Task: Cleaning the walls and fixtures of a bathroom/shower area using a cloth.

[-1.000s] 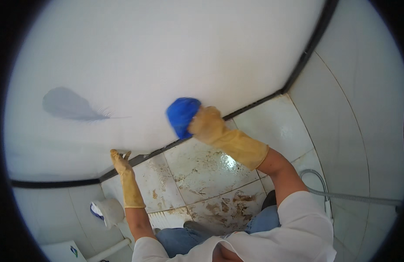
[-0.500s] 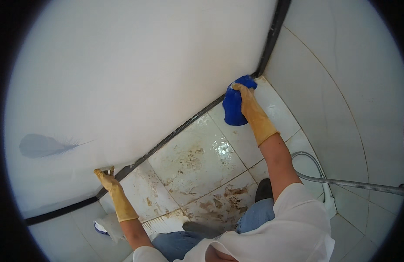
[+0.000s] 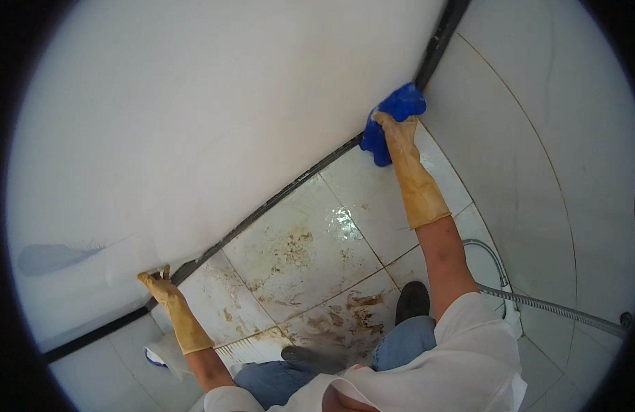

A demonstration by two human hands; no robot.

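Arms point(image 3: 442, 254) wide apart, right hand point(image 3: 399, 132) clasped around blue cloth point(image 3: 405, 101), left hand point(image 3: 162, 288) low, grip unclear

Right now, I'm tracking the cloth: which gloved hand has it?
The right hand, holding the blue cloth at the black trim; the left hand holds none.

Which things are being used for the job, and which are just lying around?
In use:
Blue cloth, in the gloved right hand, at the dark strip
Gloved left hand, by the same strip

Seemingly just there:
Grey hose, at the right
White container, lower left
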